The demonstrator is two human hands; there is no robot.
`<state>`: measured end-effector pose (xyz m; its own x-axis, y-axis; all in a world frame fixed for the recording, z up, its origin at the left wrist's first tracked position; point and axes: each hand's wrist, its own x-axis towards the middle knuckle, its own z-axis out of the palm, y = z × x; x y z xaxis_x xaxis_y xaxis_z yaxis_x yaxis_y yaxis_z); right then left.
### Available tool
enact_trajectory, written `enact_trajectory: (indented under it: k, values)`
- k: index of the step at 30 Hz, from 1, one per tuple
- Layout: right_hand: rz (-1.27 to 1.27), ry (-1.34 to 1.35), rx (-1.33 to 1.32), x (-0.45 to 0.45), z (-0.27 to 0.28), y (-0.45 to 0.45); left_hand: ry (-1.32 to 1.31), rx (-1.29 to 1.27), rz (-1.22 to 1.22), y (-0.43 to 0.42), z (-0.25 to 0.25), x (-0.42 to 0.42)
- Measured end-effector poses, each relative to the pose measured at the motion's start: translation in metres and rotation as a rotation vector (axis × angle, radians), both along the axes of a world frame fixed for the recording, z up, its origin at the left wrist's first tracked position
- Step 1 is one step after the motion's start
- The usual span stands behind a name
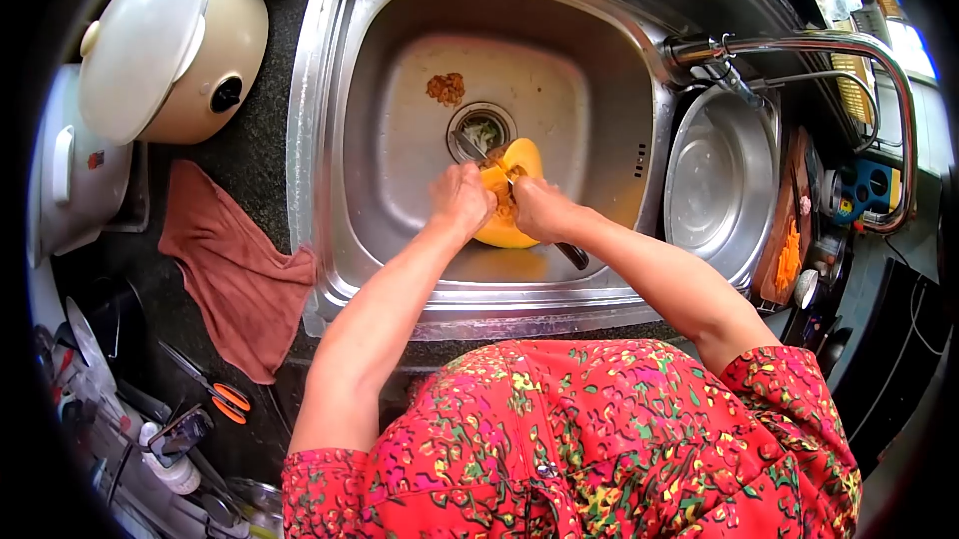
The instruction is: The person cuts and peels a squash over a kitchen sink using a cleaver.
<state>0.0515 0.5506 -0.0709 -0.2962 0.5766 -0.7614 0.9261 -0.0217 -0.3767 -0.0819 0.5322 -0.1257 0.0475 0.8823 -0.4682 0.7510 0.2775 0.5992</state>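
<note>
Head view: I find the cut pumpkin (521, 154) at frame centre, over the sink (385, 129); left hand (463, 197) closed on its left side, right hand (544, 211) around a knife (572, 256). I judge it weighty, firm, slick inside; best gripped outside, clear of the knife.

A satin-metal sink (385, 69) surrounds a smooth-sided pumpkin (521, 155) at centre; a polished metal tap (819, 42) gleams upper right, matt cloth (230, 259) left.
</note>
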Motion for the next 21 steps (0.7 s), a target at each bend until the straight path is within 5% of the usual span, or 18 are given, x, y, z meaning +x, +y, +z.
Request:
enact_trajectory:
  k: [3,21]
  values:
    - [0.004,0.094,0.237,0.009,-0.026,-0.015,0.009,0.01,-0.017,-0.002,0.005,-0.001]
    - [-0.144,0.37,0.175,-0.047,-0.011,-0.011,0.128,0.086,-0.029,0.002,0.03,-0.052]
